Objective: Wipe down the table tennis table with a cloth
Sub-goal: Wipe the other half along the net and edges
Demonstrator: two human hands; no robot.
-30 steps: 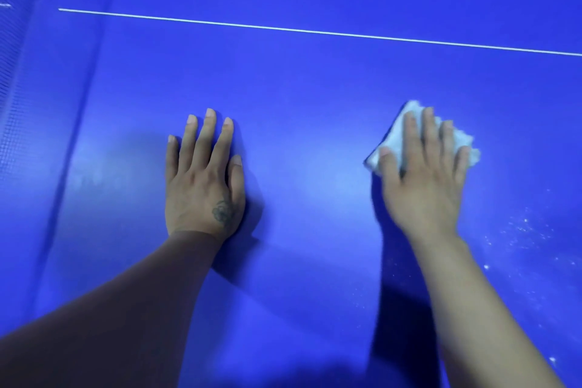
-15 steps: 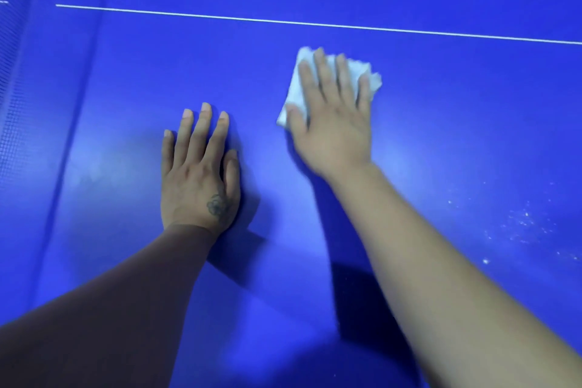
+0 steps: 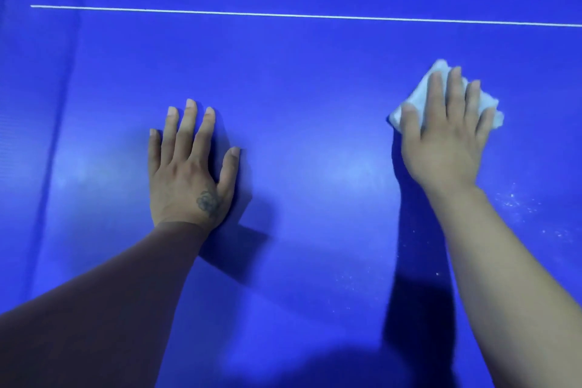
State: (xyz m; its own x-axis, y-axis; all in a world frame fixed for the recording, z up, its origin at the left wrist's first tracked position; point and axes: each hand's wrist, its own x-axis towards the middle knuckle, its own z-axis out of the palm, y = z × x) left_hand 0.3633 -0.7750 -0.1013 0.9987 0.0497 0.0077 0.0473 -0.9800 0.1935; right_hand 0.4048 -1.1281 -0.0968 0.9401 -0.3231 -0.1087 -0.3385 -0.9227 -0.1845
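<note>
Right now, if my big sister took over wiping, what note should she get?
Left hand: flat on the table, fingers straight, holding nothing.
Right hand: flat, pressing the white cloth onto the table, out to the right, on the near side of the white line.
Done: the patch between the hands looks clean.
Left: white specks by the right forearm, and a few more nearer the bottom. Beyond the line I cannot tell what has been wiped.

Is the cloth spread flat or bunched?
Bunched. The cloth sits as a crumpled wad under the right hand, only its edges showing.
</note>
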